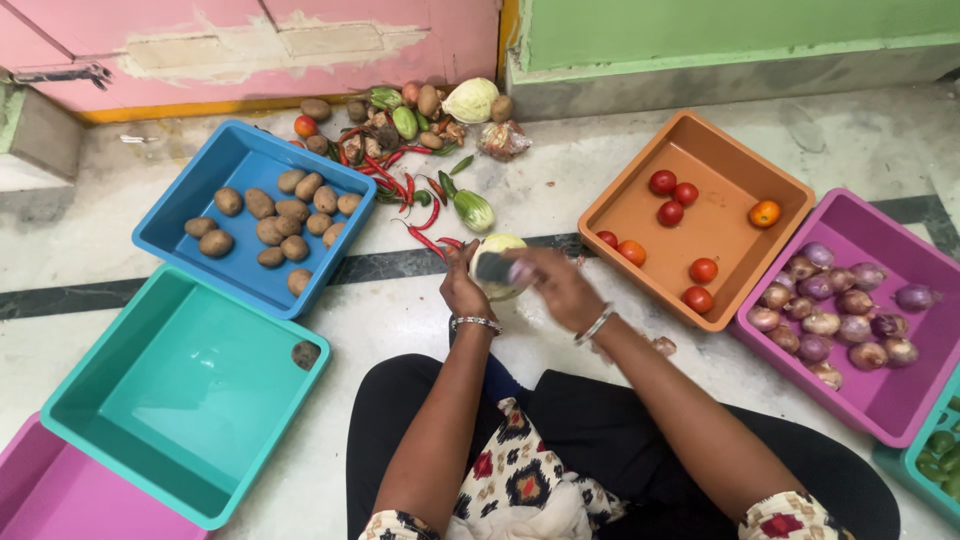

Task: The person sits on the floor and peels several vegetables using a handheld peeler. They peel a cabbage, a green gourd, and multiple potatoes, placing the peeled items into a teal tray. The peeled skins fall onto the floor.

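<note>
You are cradling a pale green cabbage (497,262) over the floor just in front of your knees, your left hand (463,285) cupping it from the left with the fingers curled around it, while your right hand (560,287) is reaching across its front with the fingers closing on its right side. Both your forearms are stretching forward from your lap, a bangle showing on each wrist. Around you, a blue tray (232,160) is holding potatoes (275,222), an orange tray (722,165) is holding tomatoes (672,196), a purple tray (905,250) is holding onions (830,305), a teal tray (180,400) is sitting at your left, and red chillies (408,190) are lying among loose vegetables by the wall.
</note>
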